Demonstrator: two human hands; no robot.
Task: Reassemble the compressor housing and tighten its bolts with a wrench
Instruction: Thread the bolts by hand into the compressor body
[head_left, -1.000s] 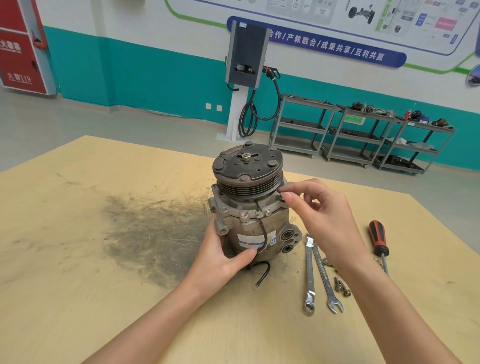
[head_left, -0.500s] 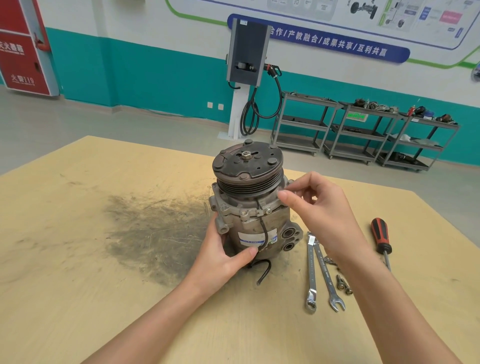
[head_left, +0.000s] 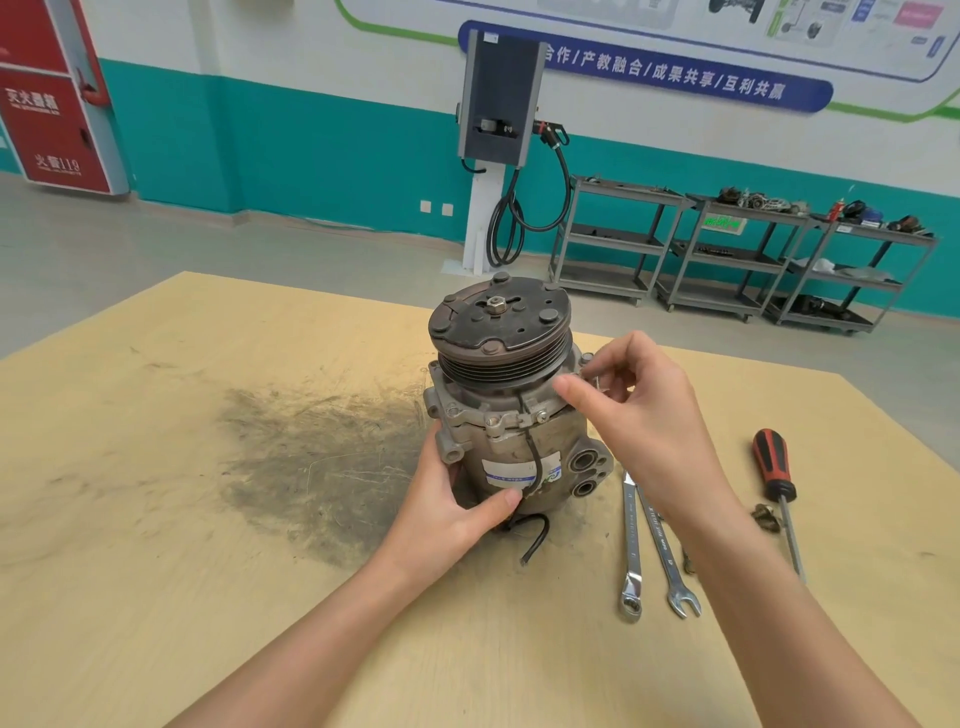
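Observation:
The compressor (head_left: 511, 415) stands upright on the wooden table (head_left: 156, 519), its dark pulley on top. My left hand (head_left: 452, 512) grips the lower left of the housing, thumb across the front by the label. My right hand (head_left: 639, 415) is at the upper right flange, thumb and fingers pinching a small bolt (head_left: 584, 375) there. Two wrenches (head_left: 649, 545) lie side by side on the table to the right of the compressor.
A red-and-black screwdriver (head_left: 774, 478) lies at the far right, with loose bolts (head_left: 766, 517) beside it. A dark grease stain (head_left: 311, 467) covers the table left of the compressor. Metal shelf carts (head_left: 727, 249) and a wall charger (head_left: 501, 98) stand behind the table.
My right hand's fingers have shifted slightly at the flange while pinching the bolt. My left hand and the compressor have stayed put.

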